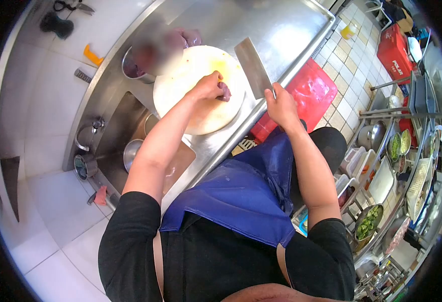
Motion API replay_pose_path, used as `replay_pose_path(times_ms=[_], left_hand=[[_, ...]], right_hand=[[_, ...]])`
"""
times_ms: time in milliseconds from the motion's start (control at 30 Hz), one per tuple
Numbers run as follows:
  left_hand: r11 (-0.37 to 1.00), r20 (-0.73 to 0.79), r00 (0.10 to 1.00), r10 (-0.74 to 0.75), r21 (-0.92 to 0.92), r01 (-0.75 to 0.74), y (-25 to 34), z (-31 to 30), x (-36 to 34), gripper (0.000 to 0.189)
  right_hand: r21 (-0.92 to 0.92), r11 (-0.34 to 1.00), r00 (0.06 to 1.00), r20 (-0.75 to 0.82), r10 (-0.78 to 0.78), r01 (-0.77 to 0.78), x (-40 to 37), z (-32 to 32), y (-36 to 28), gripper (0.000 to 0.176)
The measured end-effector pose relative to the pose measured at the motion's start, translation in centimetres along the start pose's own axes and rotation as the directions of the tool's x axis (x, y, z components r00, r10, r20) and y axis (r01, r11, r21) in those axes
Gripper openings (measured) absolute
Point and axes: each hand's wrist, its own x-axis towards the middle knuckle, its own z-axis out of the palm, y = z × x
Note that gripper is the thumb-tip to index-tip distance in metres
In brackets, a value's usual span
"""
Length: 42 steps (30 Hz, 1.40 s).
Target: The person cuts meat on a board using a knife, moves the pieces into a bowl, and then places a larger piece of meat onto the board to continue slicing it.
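Your left hand (208, 85) is curled in, with its fingers bent around a small, dark purple lump of meat (224, 92), and it holds the lump on the round, cream-white cutting board (191, 63). Your right hand (282, 106) is closed around the handle of a wide, flat silver metal cleaver (253, 68).

The lump sits on the right part of the board, just past your left fingers, so your left hand is the near one. It looks a bit longer front to back than side to side. The cleaver is off to the right of the lump, near it but not touching. Its long side slants from your right hand, forward and to the left. I cannot tell how high the blade is above the shiny metal counter (281, 25).
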Motion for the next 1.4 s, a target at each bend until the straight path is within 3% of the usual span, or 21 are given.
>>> replay_pose_path(times_ms=[33, 100, 133, 200, 367, 433, 500, 567, 600, 700, 767, 800, 867, 1000, 1067, 1133, 1200, 1333, 1400], left_hand=[[1.000, 0.006, 1.000, -0.001, 0.006, 0.001, -0.3, 0.0, 0.0, 0.053], [0.996, 0.174, 0.985, -0.002, -0.083, 0.017, -0.9, -0.5, -0.4, 0.031], [0.997, 0.183, 0.983, -0.003, -0.078, 0.018, -1.2, -0.8, -0.9, 0.031], [0.966, 0.137, 0.990, 0.039, -0.259, -0.003, -1.4, -1.5, -2.2, 0.017], [0.904, 0.022, 0.994, 0.111, -0.417, -0.092, 1.1, -5.3, -5.0, 0.008], [0.930, -0.104, 0.975, 0.194, -0.298, -0.217, 1.8, -6.5, -5.8, 0.012], [0.930, -0.159, 0.970, 0.184, -0.292, -0.225, 2.3, -6.9, -7.1, 0.012], [0.946, -0.291, 0.904, 0.314, 0.012, -0.325, 3.3, -7.1, -9.2, 0.013], [0.922, -0.312, 0.869, 0.384, 0.077, -0.380, 2.5, -6.2, -9.8, 0.012], [0.855, -0.270, 0.811, 0.519, 0.141, -0.500, -1.2, -1.7, -13.4, 0.012], [0.844, -0.123, 0.846, 0.519, 0.229, -0.485, -4.6, 0.7, -16.0, 0.014], [0.847, -0.124, 0.849, 0.514, 0.225, -0.481, -5.8, 1.1, -17.7, 0.014], [0.933, -0.157, 0.922, 0.353, 0.126, -0.336, -7.8, 1.5, -20.6, 0.013], [0.982, -0.296, 0.936, 0.189, 0.037, -0.187, -9.3, 1.6, -22.5, 0.013], [0.978, -0.365, 0.923, -0.120, -0.205, 0.046, -6.5, 0.9, -20.6, 0.022], [0.969, -0.431, 0.884, -0.182, -0.232, 0.087, -6.0, 2.0, -16.5, 0.036], [0.953, -0.277, 0.912, -0.302, -0.072, 0.293, -3.8, 2.0, -12.2, 0.044], [0.969, -0.373, 0.898, -0.233, -0.015, 0.245, -1.9, 3.8, -8.8, 0.041], [0.963, -0.146, 0.959, -0.244, -0.157, 0.221, -2.2, 3.1, -7.8, 0.035]], right_hand=[[0.006, 1.000, 1.000, 0.000, 0.006, -0.006, 0.0, -0.1, 0.1, 0.030], [0.013, 1.000, 1.000, 0.017, -0.003, 0.003, 0.1, -0.3, 0.3, 0.030], [0.018, 1.000, 1.000, 0.017, 0.006, -0.006, 0.0, -0.4, 0.3, 0.030], [0.040, 0.999, 1.000, 0.012, 0.000, -0.001, 0.0, -0.5, 0.1, 0.029], [0.052, 0.999, 1.000, -0.001, -0.008, 0.008, -0.1, -0.5, -0.5, 0.030], [0.049, 0.999, 1.000, -0.014, -0.010, 0.010, 0.0, -0.6, -0.7, 0.030], [0.069, 0.997, 0.999, 0.027, 0.017, -0.019, 0.3, -0.7, -0.7, 0.033], [0.059, 0.998, 1.000, 0.023, -0.002, 0.001, 0.6, -0.2, 0.1, 0.033], [0.046, 0.999, 1.000, 0.018, -0.021, 0.020, 0.6, -0.1, 0.4, 0.034], [0.038, 0.998, 0.995, 0.080, 0.054, -0.057, 0.2, -0.5, -0.1, 0.041], [0.030, 0.998, 0.994, 0.093, 0.055, -0.058, 0.0, -0.7, -0.3, 0.042], [0.020, 0.998, 0.993, 0.100, 0.056, -0.058, -0.2, -0.6, -0.3, 0.042], [0.015, 0.999, 0.992, 0.119, 0.031, -0.033, -0.5, -0.3, 0.1, 0.043], [-0.006, 0.996, 0.979, 0.189, -0.083, 0.086, -1.4, 0.9, -0.3, 0.034], [-0.046, 0.993, 0.966, 0.242, -0.091, 0.105, -1.3, 1.9, -0.2, 0.034], [-0.108, 0.987, 0.947, 0.311, -0.078, 0.117, -1.3, 2.3, -0.8, 0.033], [-0.116, 0.985, 0.951, 0.296, -0.089, 0.128, -1.1, 2.7, -0.9, 0.033], [-0.115, 0.988, 0.967, 0.245, -0.073, 0.104, -0.5, 3.1, -0.9, 0.032], [-0.114, 0.990, 0.970, 0.234, -0.060, 0.088, -0.4, 2.9, -0.8, 0.032]])
